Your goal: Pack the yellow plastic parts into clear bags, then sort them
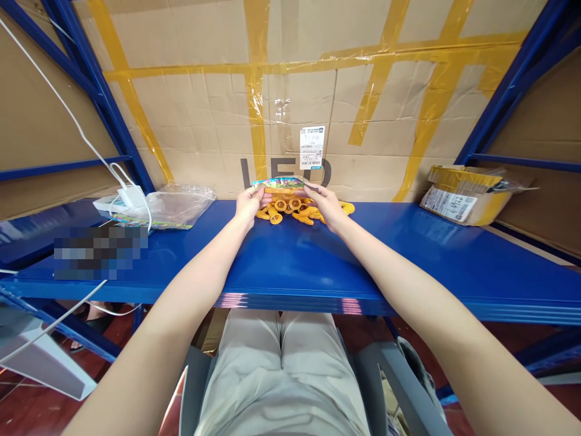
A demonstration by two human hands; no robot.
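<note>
Over the middle of the blue shelf, my left hand [248,206] and my right hand [327,206] pinch opposite ends of a small packet with a colourful printed top [284,181]. An orange strip shows along its lower part; whether that lies inside or behind the packet is unclear. Just below and behind the packet is a heap of orange plastic pieces [275,215], several with round, cup-like open ends and others curved. My right hand partly covers the heap's right side, where a curved orange piece [347,208] sticks out.
The blue shelf [290,266] backs onto taped cardboard [200,127]. Clear plastic bags [181,206], a white charger [131,197] with cables and a pixelated dark object [100,248] lie at left. An opened cardboard box [467,197] stands at right. Blue posts [508,91] flank the shelf.
</note>
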